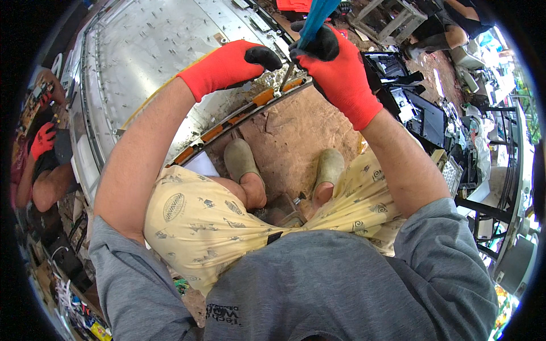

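Observation:
My right hand (341, 74), in a red glove with black fingertips, is closed round a screwdriver-like tool with a long blue upper part (318, 20). Its thin metal shaft (286, 77) slants down to the near edge of a large silver metal panel (148, 51). Just left of it, my left hand (233, 65), gloved alike, has its fingers curled together over that edge; whatever they may hold is hidden. Small pegs and holes dot the panel. Along its near edge runs a dark strip with orange-brown pieces (213, 133).
Below my hands is brown ground (296, 122) with my clog-shod feet. Black frames and panels (418, 111) are piled at right, near a wooden stool (389, 23). A co-worker's red-gloved hand (44, 141) shows at far left; another person's leg (441, 42) is at upper right.

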Motion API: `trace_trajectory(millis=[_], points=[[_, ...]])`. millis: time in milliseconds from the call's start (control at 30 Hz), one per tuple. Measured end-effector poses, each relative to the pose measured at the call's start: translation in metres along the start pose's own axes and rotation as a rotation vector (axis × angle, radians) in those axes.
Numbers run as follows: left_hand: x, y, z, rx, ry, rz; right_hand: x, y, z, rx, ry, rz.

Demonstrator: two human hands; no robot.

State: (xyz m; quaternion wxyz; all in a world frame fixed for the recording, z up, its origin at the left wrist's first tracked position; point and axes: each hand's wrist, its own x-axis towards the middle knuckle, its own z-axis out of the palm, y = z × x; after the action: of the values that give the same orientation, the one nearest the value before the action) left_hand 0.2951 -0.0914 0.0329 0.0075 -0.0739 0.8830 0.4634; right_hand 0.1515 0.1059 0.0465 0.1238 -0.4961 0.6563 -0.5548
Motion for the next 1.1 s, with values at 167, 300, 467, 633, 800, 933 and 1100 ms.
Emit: trace_trajectory(millis=[167, 300, 467, 633, 800, 933, 1100], points=[[-0.002, 0.003, 0.005, 0.011, -0.036, -0.025, -0.005, 0.001, 0.005, 0.048, -0.045, 0.065], [-0.003, 0.001, 0.01, 0.087, -0.029, 0.058, -0.007, 0.001, 0.006, 0.026, -0.091, 0.03], [-0.001, 0.0, 0.013, 0.246, -0.087, 0.078, -0.006, 0.0, 0.007, 0.285, -0.136, 0.077], [0.003, 0.0, 0.017, 0.212, -0.041, 0.07, -0.006, 0.001, 0.01, 0.257, -0.116, 0.044], [0.004, 0.007, 0.015, 0.147, -0.011, 0.167, -0.005, -0.003, 0.011, 0.274, -0.036, 0.102], [0.001, 0.02, 0.011, 0.05, -0.048, 0.145, -0.01, -0.013, 0.005, 0.311, -0.044, 0.059], [0.0, 0.029, 0.005, -0.01, -0.119, 0.23, -0.017, -0.021, 0.001, 0.281, -0.028, 0.091]])
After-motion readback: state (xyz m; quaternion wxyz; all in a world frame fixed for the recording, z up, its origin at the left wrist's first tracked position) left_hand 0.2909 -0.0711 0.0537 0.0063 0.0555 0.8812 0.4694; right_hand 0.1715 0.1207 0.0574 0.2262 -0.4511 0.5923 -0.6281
